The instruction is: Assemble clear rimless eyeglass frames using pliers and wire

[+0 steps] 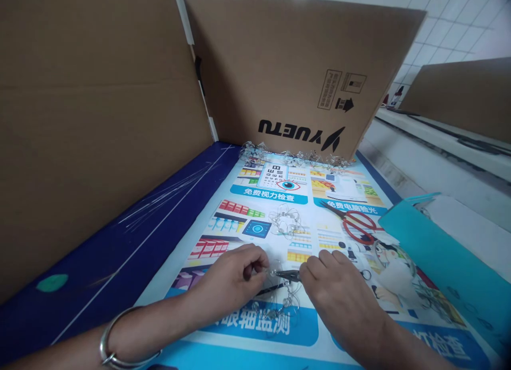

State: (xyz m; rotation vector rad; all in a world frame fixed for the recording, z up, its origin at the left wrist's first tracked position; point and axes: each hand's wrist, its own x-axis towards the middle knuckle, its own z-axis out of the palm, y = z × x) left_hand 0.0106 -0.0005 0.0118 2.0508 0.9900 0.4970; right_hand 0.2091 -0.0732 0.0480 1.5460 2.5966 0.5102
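Left hand [233,271]: fingers pinched shut on a wire piece [279,302], low over the poster [190,238].
Right hand [339,291]: fingers curled around pliers [288,276], tips meeting the wire piece.
Nearby: red scissors [357,224].

A tall cardboard sheet [91,120] stands along the left of the table [120,242], and a second cardboard panel [287,66], printed upside down with "YUETU" and shipping marks, closes the far side. The table top is dark blue, with a bright printed poster [275,194] spread over it. Upper right, a white tiled wall [459,24] shows above a pale ledge [431,162], where another cardboard sheet [467,93] stands. The light is soft and even.
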